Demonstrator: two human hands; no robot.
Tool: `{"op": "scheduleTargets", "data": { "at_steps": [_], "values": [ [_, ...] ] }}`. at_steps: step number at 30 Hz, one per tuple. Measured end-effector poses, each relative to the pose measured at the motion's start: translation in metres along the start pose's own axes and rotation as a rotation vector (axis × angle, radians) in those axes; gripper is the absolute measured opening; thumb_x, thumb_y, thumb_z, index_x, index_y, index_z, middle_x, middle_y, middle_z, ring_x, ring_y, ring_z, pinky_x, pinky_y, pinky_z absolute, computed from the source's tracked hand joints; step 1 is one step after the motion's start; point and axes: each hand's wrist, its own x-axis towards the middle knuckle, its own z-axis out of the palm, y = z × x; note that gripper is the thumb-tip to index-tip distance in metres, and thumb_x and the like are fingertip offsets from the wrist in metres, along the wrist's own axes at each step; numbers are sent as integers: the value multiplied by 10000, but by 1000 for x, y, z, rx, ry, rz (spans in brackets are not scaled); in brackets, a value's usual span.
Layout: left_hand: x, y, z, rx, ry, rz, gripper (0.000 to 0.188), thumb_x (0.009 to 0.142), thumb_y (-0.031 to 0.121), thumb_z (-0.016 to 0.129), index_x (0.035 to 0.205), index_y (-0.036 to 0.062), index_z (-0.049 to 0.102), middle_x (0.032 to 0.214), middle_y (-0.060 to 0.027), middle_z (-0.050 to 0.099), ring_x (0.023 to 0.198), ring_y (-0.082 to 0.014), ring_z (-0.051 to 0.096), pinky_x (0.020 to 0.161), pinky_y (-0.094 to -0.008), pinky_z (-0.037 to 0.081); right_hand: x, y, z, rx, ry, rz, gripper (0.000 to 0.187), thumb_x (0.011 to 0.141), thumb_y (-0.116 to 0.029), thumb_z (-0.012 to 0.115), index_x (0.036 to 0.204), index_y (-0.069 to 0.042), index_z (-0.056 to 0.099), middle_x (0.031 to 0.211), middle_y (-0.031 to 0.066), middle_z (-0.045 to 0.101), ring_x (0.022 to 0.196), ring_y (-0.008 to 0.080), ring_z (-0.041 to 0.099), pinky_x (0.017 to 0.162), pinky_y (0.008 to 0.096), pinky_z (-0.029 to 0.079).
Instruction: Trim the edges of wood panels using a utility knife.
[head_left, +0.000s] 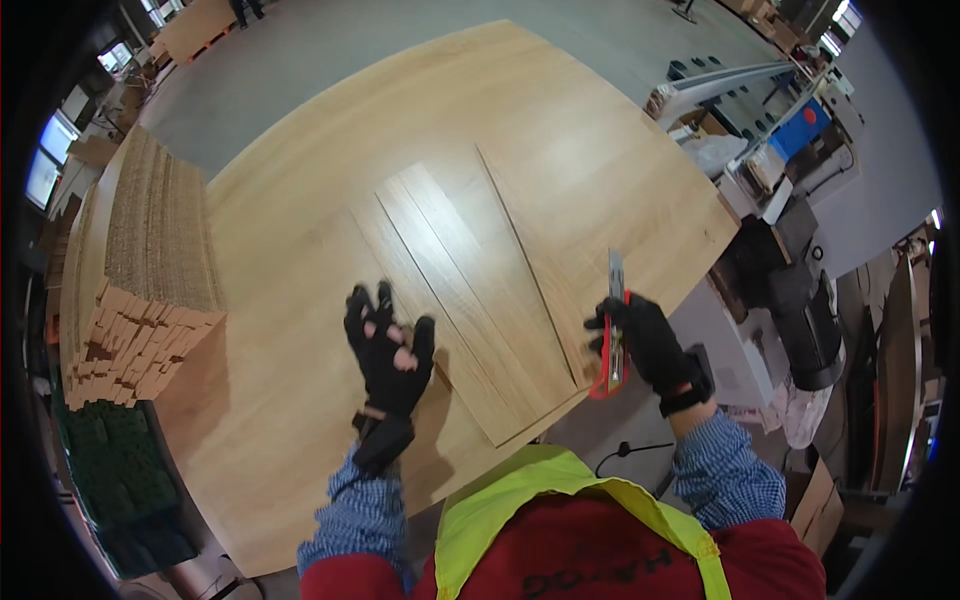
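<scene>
Clasping a red utility knife (614, 364), blade exposed, right hand (650, 342) is occupying centre right; left hand (388, 362), splayed, is gripping nothing near pale wood-grain boards (480, 310), mid-frame; lower-right carton (818, 510) is concealing its contents.

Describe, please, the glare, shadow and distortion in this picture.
Head view: glare whitens the far part of the narrow boards; head view: a soft shadow falls on the large wooden sheet, right of the left hand; head view: fisheye distortion bows the sheet's edges, and the picture's corners go black.
</scene>
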Motion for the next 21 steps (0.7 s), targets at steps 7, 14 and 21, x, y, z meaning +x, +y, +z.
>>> {"op": "scheduleTargets", "data": {
  "at_steps": [7, 14, 21],
  "values": [
    [16, 6, 86, 426, -337, 98, 706, 952, 515, 436, 1491, 73, 324, 1524, -266, 282, 1426, -404, 242, 1151, -559, 107, -91, 63, 10, -47, -19, 357, 223, 930, -246, 594, 945, -24, 576, 691, 60, 600, 560, 138, 591, 514, 278, 472],
    [8, 12, 65, 443, -452, 5, 693, 962, 555, 402, 1530, 186, 257, 1538, -277, 233, 1443, -420, 185, 1163, -546, 80, -124, 86, 31, -870, -134, 131, 273, 934, -260, 552, 986, 7, 528, 811, 177, 646, 688, 370, 631, 618, 442, 499],
    [-8, 10, 63, 436, -426, 9, 688, 966, 556, 391, 1527, 178, 264, 1557, -199, 256, 1448, -386, 201, 1166, -534, 101, -138, 117, 45, -1206, -220, -323, 342, 913, -209, 573, 1148, 35, 524, 779, 162, 629, 642, 327, 627, 555, 419, 499]
  ]
}}
